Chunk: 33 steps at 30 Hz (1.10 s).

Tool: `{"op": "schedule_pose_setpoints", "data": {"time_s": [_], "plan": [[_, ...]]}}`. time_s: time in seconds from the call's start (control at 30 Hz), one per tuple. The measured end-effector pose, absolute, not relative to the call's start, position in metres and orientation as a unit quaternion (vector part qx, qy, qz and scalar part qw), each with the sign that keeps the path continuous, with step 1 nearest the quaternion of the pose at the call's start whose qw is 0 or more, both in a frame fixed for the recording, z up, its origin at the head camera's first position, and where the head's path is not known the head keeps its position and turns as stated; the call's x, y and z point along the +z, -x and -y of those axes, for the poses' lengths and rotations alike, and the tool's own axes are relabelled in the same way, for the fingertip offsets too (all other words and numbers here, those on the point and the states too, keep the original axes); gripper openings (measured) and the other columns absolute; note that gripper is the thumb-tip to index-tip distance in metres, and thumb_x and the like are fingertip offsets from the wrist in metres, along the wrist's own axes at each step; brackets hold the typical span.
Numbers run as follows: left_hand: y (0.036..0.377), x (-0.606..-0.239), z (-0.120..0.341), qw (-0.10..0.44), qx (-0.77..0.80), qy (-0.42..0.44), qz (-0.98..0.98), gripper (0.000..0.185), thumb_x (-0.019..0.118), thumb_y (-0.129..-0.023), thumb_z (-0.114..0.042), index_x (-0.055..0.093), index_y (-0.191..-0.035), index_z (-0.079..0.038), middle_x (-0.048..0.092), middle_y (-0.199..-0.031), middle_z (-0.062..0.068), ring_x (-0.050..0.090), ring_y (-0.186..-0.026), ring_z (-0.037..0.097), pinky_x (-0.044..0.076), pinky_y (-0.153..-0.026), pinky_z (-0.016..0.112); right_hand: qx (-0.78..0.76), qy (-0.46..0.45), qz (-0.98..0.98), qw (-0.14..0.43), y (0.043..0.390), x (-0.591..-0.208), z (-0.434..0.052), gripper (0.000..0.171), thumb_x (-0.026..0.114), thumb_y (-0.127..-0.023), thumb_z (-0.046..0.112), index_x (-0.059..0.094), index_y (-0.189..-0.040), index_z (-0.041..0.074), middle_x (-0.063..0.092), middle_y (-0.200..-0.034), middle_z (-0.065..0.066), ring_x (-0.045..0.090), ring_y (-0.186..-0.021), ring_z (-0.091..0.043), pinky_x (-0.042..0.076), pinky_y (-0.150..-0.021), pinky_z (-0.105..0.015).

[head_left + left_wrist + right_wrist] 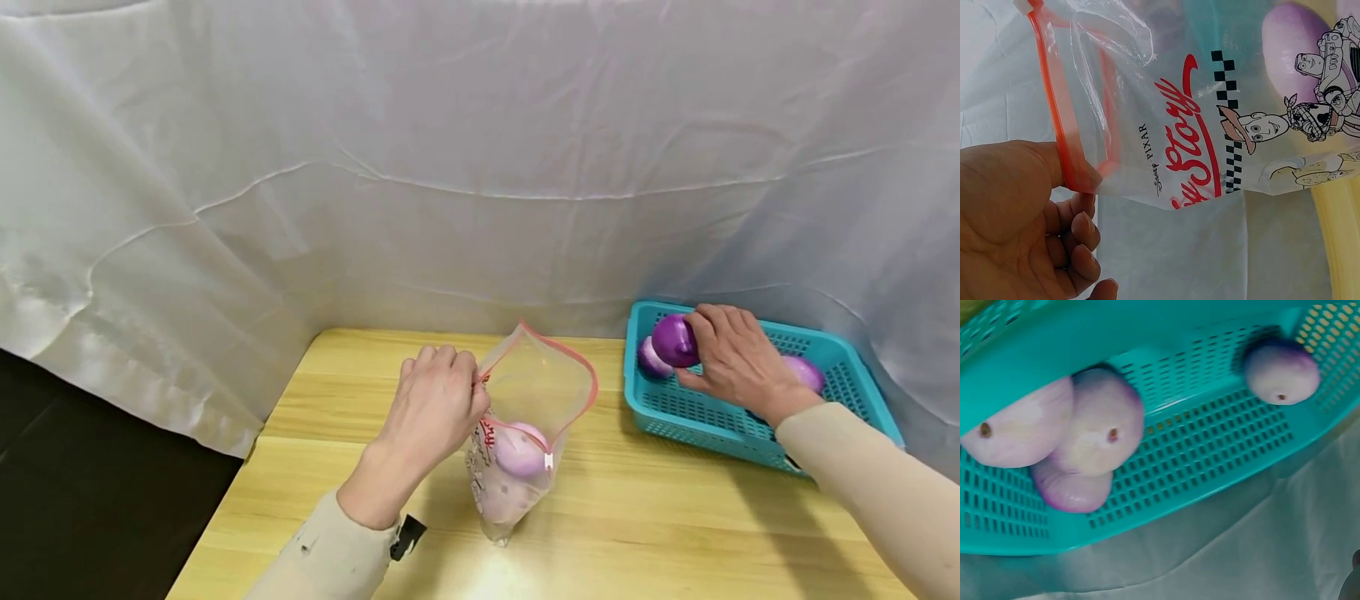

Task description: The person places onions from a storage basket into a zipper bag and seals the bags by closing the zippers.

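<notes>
My left hand (pixel 472 385) pinches the rim of a clear zip bag (pixel 543 387) with a red zipper strip, holding it upright and open on the wooden table (pixel 675 517). One purple onion (pixel 520 450) lies inside the bag. In the left wrist view the thumb and fingers (pixel 1075 181) clamp the red strip of the printed bag (pixel 1197 144). My right hand (pixel 701 354) grips a dark purple onion (pixel 672 340) just above the left end of the teal basket (pixel 697 421). More onions (pixel 1107 425) lie in the basket (pixel 1210 444).
A white cloth (pixel 480 167) hangs as a backdrop behind the table and behind the basket. The table's left edge drops to a dark floor (pixel 90 500). Another onion (pixel 649 360) sits in the basket's left corner, another (pixel 806 372) behind my right wrist.
</notes>
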<state>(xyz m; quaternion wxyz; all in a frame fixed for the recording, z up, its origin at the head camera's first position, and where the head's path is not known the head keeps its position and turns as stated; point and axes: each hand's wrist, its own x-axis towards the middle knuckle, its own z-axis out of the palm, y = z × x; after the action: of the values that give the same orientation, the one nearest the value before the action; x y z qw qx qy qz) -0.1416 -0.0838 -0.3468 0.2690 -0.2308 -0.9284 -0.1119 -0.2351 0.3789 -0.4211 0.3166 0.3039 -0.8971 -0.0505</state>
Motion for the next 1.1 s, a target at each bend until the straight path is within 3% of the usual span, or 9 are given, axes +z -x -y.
{"op": "schedule_pose_setpoints", "data": {"time_s": [0.27, 0.57, 0.77, 1.1], "plan": [[0.144, -0.346, 0.084, 0.280, -0.114, 0.232, 0.925, 0.014, 0.069, -0.086, -0.017, 0.060, -0.076, -0.013, 0.054, -0.071, 0.001, 0.050, -0.070, 0.027, 0.038, -0.063, 0.039, -0.039, -0.320, 0.882, 0.344, 0.233, -0.401, -0.360, 0.095, 0.026, -0.096, 0.080, 0.044, -0.133, -0.006, 0.047, -0.127, -0.032, 0.048, -0.111, -0.050, 0.043, -0.097, -0.065], [0.147, -0.345, 0.083, 0.287, -0.115, 0.234, 0.922, 0.016, 0.069, -0.086, -0.015, 0.058, -0.074, -0.013, 0.052, -0.069, 0.001, 0.048, -0.068, 0.026, 0.036, -0.062, 0.038, -0.045, -0.371, 0.844, 0.385, 0.225, -0.378, -0.341, 0.086, 0.035, -0.099, 0.073, 0.043, -0.132, -0.006, 0.049, -0.124, -0.033, 0.050, -0.106, -0.050, 0.044, -0.094, -0.063], [0.148, -0.345, 0.082, 0.286, -0.120, 0.235, 0.921, 0.016, 0.069, -0.085, -0.015, 0.058, -0.074, -0.013, 0.052, -0.069, 0.001, 0.048, -0.068, 0.026, 0.035, -0.061, 0.037, -0.017, -0.408, 0.809, 0.422, 0.222, -0.362, -0.318, 0.077, 0.050, -0.096, 0.063, 0.043, -0.130, -0.006, 0.051, -0.120, -0.033, 0.050, -0.104, -0.049, 0.043, -0.089, -0.061], [0.149, -0.344, 0.080, 0.286, -0.121, 0.235, 0.921, 0.015, 0.067, -0.086, -0.014, 0.057, -0.074, -0.013, 0.051, -0.069, 0.000, 0.048, -0.068, 0.026, 0.035, -0.062, 0.037, 0.045, -0.417, 0.753, 0.507, 0.218, -0.342, -0.275, 0.071, 0.054, -0.092, 0.060, 0.042, -0.129, 0.000, 0.050, -0.117, -0.028, 0.048, -0.104, -0.044, 0.040, -0.085, -0.057]]}}
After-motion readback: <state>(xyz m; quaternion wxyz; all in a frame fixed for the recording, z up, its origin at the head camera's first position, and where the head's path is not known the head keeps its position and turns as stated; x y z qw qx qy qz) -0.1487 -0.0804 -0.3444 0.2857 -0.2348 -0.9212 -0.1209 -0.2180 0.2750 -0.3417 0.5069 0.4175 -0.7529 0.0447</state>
